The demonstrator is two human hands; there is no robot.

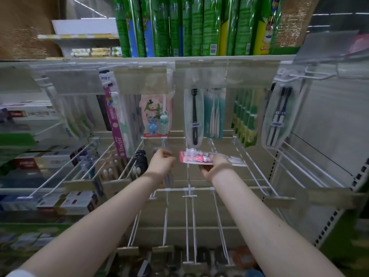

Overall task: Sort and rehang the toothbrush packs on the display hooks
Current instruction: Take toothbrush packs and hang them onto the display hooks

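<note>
My right hand (216, 166) holds a pink and white toothbrush pack (199, 157) flat and sideways, low in front of the back panel. My left hand (161, 162) is curled round a clear, blurred pack (167, 176) that hangs down by its wrist. Both hands reach in between the long white display hooks (189, 196) of the middle row. On the upper hooks hang a children's pack with cartoon figures (155, 114), a black brush pack (194, 118), a teal pack (214, 114), green packs (246, 116) and a dark twin pack (278, 116).
A purple "Doctor" pack (117, 124) and more packs hang at upper left. Black and beige packs (137, 162) sit on the left middle hooks. Green boxes (189, 27) stand on the shelf above. Toothpaste boxes (65, 200) fill the left shelves. Further hooks with tags (163, 248) jut out below.
</note>
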